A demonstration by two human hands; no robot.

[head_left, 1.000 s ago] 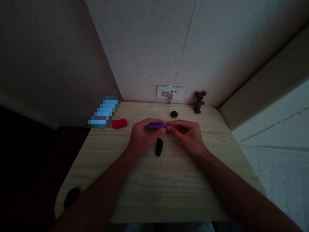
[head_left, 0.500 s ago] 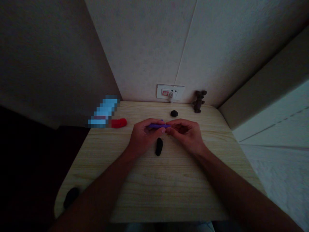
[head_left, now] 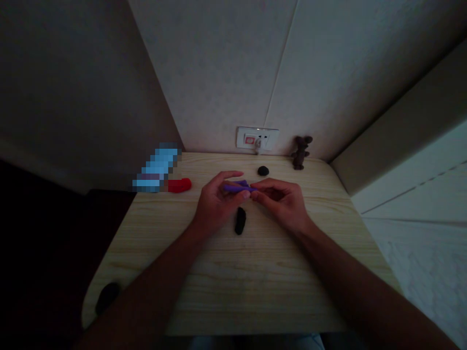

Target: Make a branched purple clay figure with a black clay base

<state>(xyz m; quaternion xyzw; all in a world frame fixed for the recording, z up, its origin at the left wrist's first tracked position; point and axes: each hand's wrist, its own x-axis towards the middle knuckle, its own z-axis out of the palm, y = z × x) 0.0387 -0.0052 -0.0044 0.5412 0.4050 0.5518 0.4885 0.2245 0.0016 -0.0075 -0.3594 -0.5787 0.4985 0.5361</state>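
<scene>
Purple modelling clay [head_left: 235, 188], in two long strips that meet near the right fingertips, is held over the middle of the table. The thumb of my left hand [head_left: 216, 199] presses on the near strip; its forefinger is lifted off, and its other fingers are partly hidden behind the clay. My right hand [head_left: 282, 199] pinches the clay's right end between thumb and fingertips. Just below the hands, a black elongated lump [head_left: 240, 221] lies on the table, touched by neither hand.
On the wooden table [head_left: 255, 291] lie a red roll [head_left: 179, 185] beside a pixelated blue object [head_left: 156, 167], a small black ball [head_left: 263, 170] and a black lump [head_left: 108, 297] by my left forearm. A brown bear-like figure [head_left: 300, 152] stands at the back, near a wall socket [head_left: 257, 139].
My left forefinger has risen off the purple clay, and a second strip behind the first shows more. My right hand keeps its pinch nearly unmoved.
</scene>
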